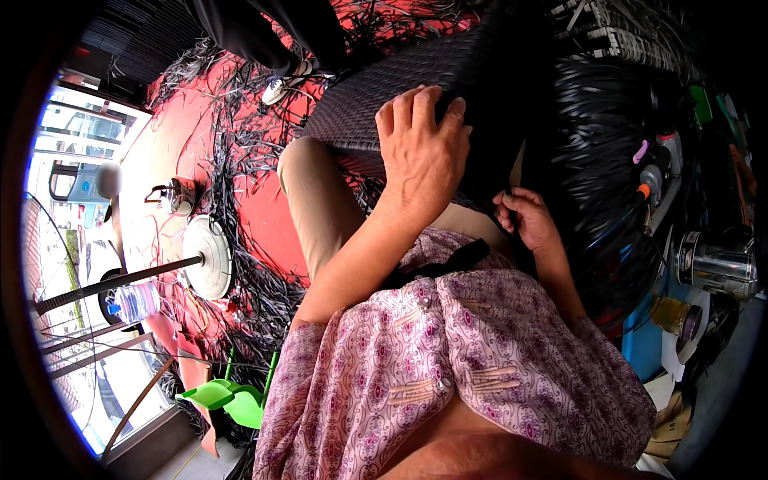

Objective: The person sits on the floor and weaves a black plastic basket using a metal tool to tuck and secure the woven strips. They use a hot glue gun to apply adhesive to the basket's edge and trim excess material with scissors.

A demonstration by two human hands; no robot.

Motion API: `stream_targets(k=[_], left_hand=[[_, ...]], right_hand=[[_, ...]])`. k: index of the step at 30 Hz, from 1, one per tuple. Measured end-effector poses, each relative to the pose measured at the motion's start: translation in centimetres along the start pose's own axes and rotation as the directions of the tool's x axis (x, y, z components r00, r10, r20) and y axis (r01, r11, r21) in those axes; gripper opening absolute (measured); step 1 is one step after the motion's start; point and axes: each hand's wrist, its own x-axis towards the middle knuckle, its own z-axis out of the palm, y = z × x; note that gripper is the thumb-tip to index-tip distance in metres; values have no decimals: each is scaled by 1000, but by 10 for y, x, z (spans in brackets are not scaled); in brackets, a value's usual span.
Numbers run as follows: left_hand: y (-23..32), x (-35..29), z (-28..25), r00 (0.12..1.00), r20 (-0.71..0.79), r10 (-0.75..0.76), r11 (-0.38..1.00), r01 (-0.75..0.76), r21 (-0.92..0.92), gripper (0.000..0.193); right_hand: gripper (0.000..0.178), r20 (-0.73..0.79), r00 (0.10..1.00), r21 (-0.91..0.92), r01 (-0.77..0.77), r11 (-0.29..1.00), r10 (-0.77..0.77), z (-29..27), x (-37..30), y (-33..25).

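Left grip [420, 152]: we press our open palm flat on the dark woven panel [384, 96]; right grip [524, 216], just below-right, pinches a black strand [512, 212].

The left hand [420, 152] lies flat on a dark woven panel [384, 88]; the right hand [524, 216] pinches 1 black strip [512, 180] beside it.

1. Two bare hands were in view: one left hand [422, 152] and one right hand [524, 218].
2. One dark woven wicker panel [384, 88] lay under them.
3. One plastic water bottle [134, 301] sat at the left.
4. One round white stand base [208, 258] held one dark pole [112, 285].
5. One green plastic object [228, 398] lay low down.
6. One white shoe [280, 86] of another person showed.
7. One shiny metal pot [718, 264] stood at right.
8. Loose black strips [232, 160] covered the red floor [180, 136], too many to count.
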Motion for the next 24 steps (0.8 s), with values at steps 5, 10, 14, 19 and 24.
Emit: stream_targets(k=[5, 10, 14, 19, 24], left_hand=[[1, -3, -5, 999, 43, -11, 1000, 11, 6, 41], [-5, 2, -13, 994, 36, -99, 990, 102, -95, 50], [-15, 12, -10, 994, 77, -81, 994, 86, -62, 64], [-21, 12, -7, 991, 41, -129, 982, 133, -136, 67], [-18, 19, -13, 993, 60, -105, 980, 114, -163, 71]], right_hand=[[20, 3, 1000, -5, 5, 1000, -5, 1, 2, -1], [19, 10, 1000, 28, 3, 1000, -3, 2, 2, 0], [20, -6, 1000, 14, -9, 1000, 10, 1, 3, -2], [22, -17, 999, 15, -28, 1000, 28, 0, 1, 2], [23, -14, 1000, 13, -19, 1000, 19, -3, 2, 1]])
